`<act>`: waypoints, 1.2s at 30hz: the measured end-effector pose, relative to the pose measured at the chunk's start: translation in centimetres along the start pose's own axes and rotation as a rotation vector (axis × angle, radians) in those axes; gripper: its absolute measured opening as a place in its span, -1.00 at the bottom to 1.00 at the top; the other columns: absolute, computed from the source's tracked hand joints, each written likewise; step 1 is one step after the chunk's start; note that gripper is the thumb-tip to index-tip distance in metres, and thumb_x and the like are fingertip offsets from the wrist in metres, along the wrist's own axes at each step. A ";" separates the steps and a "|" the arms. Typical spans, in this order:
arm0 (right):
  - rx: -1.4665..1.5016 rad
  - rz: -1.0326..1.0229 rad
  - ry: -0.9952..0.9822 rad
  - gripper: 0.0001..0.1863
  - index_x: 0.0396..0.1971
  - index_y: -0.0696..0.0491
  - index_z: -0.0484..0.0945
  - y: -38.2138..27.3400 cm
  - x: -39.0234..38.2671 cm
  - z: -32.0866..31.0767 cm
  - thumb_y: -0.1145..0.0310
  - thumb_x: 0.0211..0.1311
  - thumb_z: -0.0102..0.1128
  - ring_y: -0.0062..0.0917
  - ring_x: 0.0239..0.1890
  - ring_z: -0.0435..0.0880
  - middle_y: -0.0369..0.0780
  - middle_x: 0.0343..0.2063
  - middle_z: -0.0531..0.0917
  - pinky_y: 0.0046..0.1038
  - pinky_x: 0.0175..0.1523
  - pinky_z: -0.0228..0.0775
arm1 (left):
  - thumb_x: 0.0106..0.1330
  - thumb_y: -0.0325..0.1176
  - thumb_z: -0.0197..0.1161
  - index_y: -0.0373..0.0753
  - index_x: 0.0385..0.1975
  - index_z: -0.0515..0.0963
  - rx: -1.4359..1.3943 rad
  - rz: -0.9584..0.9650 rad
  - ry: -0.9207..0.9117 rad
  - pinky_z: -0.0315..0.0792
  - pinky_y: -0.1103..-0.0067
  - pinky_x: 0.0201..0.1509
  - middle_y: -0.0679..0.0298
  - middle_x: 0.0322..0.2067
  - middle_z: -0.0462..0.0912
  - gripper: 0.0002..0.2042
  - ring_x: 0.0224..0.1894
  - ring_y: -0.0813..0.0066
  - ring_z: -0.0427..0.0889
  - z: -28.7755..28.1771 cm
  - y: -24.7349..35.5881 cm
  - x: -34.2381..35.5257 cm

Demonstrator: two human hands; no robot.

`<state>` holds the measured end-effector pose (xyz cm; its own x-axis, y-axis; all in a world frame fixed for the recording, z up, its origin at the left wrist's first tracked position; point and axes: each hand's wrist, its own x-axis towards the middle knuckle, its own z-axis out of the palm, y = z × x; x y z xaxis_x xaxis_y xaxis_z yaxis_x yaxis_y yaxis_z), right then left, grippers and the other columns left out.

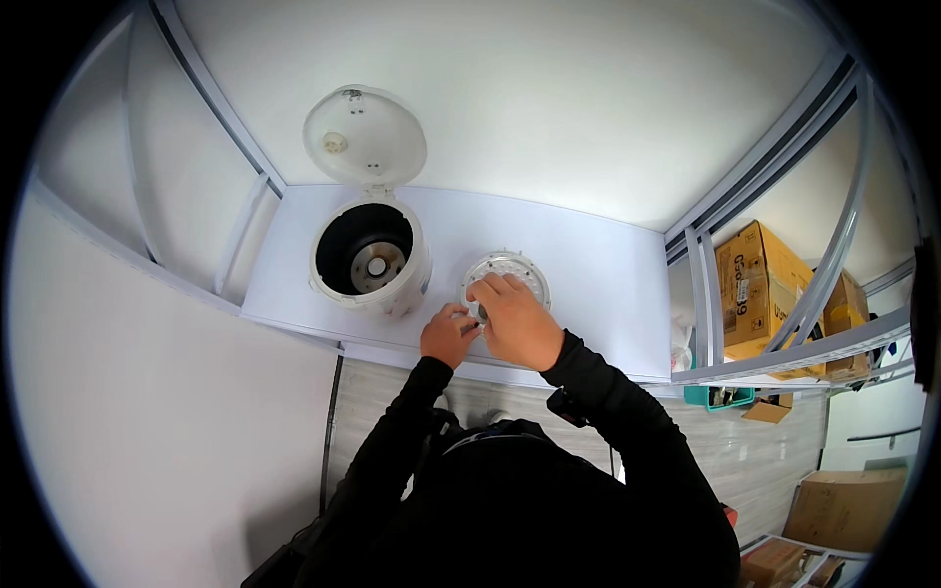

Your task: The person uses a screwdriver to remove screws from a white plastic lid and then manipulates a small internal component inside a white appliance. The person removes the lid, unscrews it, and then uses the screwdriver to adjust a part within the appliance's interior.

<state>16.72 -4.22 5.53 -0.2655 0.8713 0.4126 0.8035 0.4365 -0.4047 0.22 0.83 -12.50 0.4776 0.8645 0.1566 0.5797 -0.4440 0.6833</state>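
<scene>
A white rice cooker [400,284] stands at the left of the white table, its lid [365,137] raised. Inside it the dark wall and a metal heating plate [380,267] show, with no inner pot in place. To its right lies a round, pale inner lid [510,263] with a light rim. My right hand [520,321] is closed over the near left edge of this disc, its fingertips partly hidden. Beside it, my left hand [449,335] pinches at the same edge, close to the right fingers. Something small and dark shows between the hands, too small to name.
The table [608,294] runs on to the right, with a white wall behind. Metal frame posts [708,294] rise at both ends. Beyond the right posts are yellow and brown cardboard boxes [755,284] and a teal bin [720,396] on the floor.
</scene>
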 end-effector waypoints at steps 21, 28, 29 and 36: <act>0.017 0.159 0.038 -0.74 -0.17 0.06 0.51 -1.9 0.5 0.2 0.46 0.12 0.29 -0.04 -0.21 0.64 -0.09 -0.22 0.57 -0.08 -0.17 0.51 | 0.20 -0.22 0.43 -0.03 -0.37 0.74 0.139 0.074 -0.120 0.56 0.26 -0.12 0.40 -0.13 0.65 -0.90 -0.13 0.20 0.65 -1.7 -0.2 1.9; 0.019 0.181 0.066 -0.73 -0.18 0.05 0.53 -0.6 0.3 0.6 0.57 0.08 0.26 -0.03 -0.19 0.65 -0.10 -0.23 0.58 -0.07 -0.19 0.51 | 0.16 -0.24 0.46 -0.09 -0.42 0.71 0.108 0.316 -0.164 0.55 0.26 -0.12 0.35 -0.23 0.63 -0.89 -0.20 0.16 0.62 -1.4 -1.5 3.1; 0.009 0.198 0.080 -0.73 -0.18 0.05 0.53 -1.1 0.5 0.4 0.58 0.08 0.26 -0.04 -0.21 0.65 -0.10 -0.24 0.58 -0.07 -0.19 0.51 | 0.15 -0.25 0.46 -0.10 -0.42 0.71 0.118 0.318 -0.181 0.55 0.26 -0.11 0.34 -0.23 0.63 -0.88 -0.19 0.16 0.62 -1.4 -1.5 3.3; -0.029 0.300 0.037 -0.73 -0.19 0.05 0.54 -0.9 1.0 0.2 0.61 0.07 0.22 -0.08 -0.26 0.66 -0.08 -0.19 0.57 -0.13 -0.18 0.52 | 0.11 -0.30 0.49 -0.12 -0.33 0.73 -0.040 0.431 -0.263 0.56 0.25 -0.03 0.29 -0.22 0.65 -0.85 -0.08 0.11 0.62 -1.3 -2.7 4.5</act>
<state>15.57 -3.70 6.13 0.0046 0.9514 0.3079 0.8582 0.1543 -0.4895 -0.05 6.18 -12.68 0.8211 0.5137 0.2488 0.2701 -0.7337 0.6235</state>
